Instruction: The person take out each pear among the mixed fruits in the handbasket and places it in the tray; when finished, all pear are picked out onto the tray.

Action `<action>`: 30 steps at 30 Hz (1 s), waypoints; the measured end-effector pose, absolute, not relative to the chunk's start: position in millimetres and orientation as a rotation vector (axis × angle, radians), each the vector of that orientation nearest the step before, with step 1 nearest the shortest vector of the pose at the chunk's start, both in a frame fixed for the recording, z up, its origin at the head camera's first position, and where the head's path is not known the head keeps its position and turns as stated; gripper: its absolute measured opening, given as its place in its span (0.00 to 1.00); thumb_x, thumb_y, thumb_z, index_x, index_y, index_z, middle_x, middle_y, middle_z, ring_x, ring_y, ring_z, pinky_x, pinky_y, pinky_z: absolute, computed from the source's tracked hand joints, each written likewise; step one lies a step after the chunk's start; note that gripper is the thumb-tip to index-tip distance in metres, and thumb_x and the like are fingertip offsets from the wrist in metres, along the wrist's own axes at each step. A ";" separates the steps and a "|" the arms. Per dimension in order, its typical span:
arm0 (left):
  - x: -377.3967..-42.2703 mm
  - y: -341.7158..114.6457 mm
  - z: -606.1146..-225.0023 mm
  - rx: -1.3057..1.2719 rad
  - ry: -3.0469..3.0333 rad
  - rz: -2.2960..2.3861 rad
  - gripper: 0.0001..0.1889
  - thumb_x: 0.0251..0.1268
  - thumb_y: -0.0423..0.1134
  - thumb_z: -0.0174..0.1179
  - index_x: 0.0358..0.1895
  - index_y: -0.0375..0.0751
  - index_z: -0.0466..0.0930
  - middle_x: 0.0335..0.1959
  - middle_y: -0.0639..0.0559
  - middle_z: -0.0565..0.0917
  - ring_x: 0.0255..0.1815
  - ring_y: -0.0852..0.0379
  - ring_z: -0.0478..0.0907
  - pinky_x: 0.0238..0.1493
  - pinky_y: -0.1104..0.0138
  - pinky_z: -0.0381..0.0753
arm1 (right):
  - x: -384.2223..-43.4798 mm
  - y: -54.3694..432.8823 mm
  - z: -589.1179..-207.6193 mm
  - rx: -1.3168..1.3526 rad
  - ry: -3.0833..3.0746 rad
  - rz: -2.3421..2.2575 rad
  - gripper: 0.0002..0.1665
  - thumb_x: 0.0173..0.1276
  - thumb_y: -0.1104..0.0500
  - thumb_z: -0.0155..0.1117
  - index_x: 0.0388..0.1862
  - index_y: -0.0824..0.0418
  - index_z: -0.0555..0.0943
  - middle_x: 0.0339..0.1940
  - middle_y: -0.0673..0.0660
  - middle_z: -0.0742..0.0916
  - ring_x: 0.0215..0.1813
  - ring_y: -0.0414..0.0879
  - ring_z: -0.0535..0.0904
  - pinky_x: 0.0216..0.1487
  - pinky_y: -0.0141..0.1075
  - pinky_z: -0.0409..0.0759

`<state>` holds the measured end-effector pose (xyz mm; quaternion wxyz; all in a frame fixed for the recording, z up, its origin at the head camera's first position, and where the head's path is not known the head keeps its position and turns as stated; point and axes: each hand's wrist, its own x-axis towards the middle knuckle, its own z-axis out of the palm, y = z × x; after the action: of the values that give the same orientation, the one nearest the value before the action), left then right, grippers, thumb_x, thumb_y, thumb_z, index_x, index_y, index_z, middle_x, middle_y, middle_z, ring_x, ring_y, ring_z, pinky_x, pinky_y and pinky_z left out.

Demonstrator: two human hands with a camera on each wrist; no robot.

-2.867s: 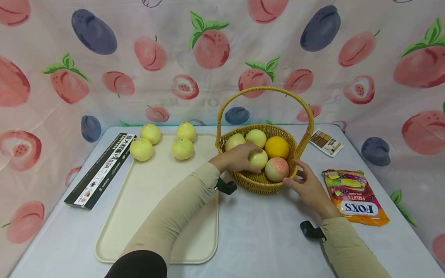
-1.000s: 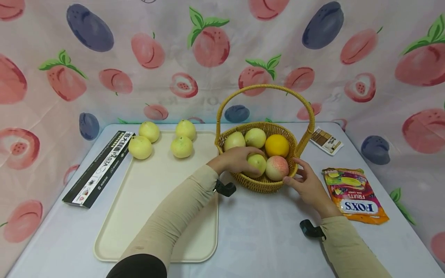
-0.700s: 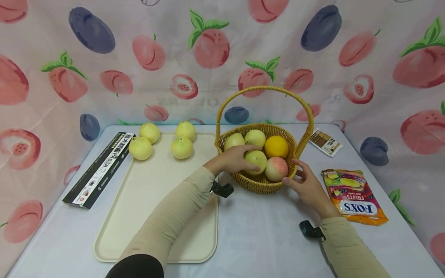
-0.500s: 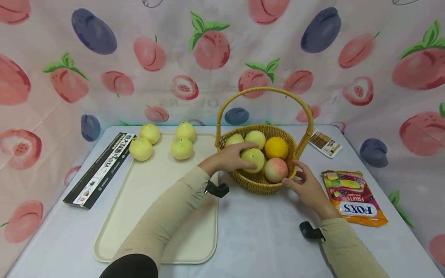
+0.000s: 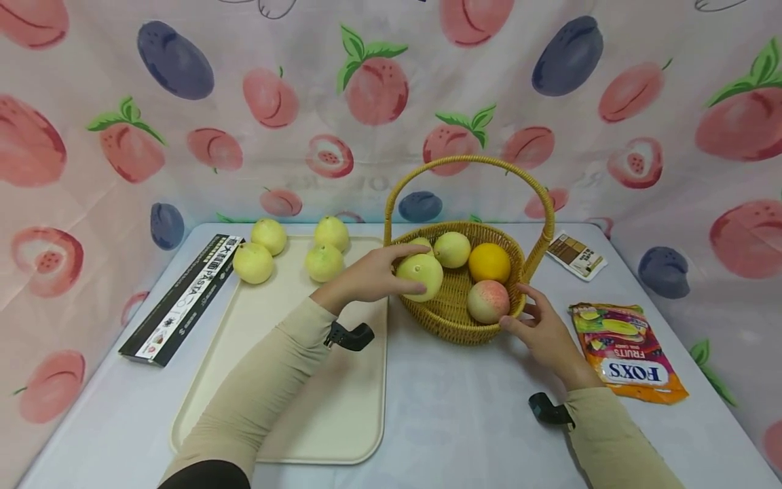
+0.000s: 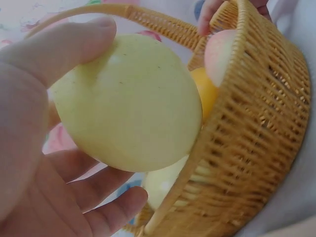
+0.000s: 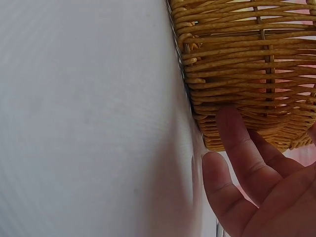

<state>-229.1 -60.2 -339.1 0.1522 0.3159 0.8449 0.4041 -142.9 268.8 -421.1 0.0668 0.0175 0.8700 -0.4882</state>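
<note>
My left hand (image 5: 374, 274) holds a round pale-yellow pear (image 5: 421, 277) between thumb and fingers, at the left rim of the wicker basket (image 5: 455, 333). Close up in the left wrist view, the thumb lies across the pear (image 6: 131, 106). My right hand (image 5: 546, 333) grips the basket's right side at the rim; in the right wrist view, its fingers (image 7: 242, 148) lie along the outer weave. Inside the basket are an orange (image 5: 489, 263), a peach (image 5: 488, 301), a pear (image 5: 452, 250) and another pear (image 5: 423, 242) partly hidden behind my left hand.
Several pears, among them one pear (image 5: 324, 263), stand at the far end of a cream tray (image 5: 305, 421). A black pasta box (image 5: 183, 299) lies left of it. On the right lie a FOX'S candy bag (image 5: 626, 353) and a small packet (image 5: 577, 257). A patterned curtain hangs behind.
My left hand has lifted the pear from beside the peach and moved it left to the basket's left rim. My right hand has stayed on the basket.
</note>
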 end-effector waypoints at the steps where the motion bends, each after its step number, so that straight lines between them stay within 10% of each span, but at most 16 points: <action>1: -228.7 -63.6 -338.2 0.901 2.429 1.167 0.39 0.62 0.53 0.70 0.75 0.55 0.66 0.72 0.52 0.69 0.57 0.53 0.75 0.53 0.59 0.77 | -143.0 269.0 -421.3 0.052 2.625 -1.470 0.54 0.71 0.39 0.64 0.83 0.54 0.46 0.73 0.75 0.65 0.61 0.64 0.74 0.56 0.52 0.77; 30: -213.3 -160.0 -340.7 0.677 2.567 1.265 0.37 0.61 0.45 0.71 0.74 0.46 0.68 0.69 0.44 0.72 0.65 0.44 0.72 0.56 0.53 0.78 | -143.7 269.2 -422.3 0.048 2.615 -1.483 0.55 0.71 0.39 0.64 0.83 0.54 0.45 0.73 0.76 0.64 0.60 0.64 0.74 0.56 0.51 0.77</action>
<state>-213.3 -160.0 -340.7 0.1004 0.2291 0.8684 0.4281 -143.7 269.2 -422.3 0.0677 0.0158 0.8677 -0.4921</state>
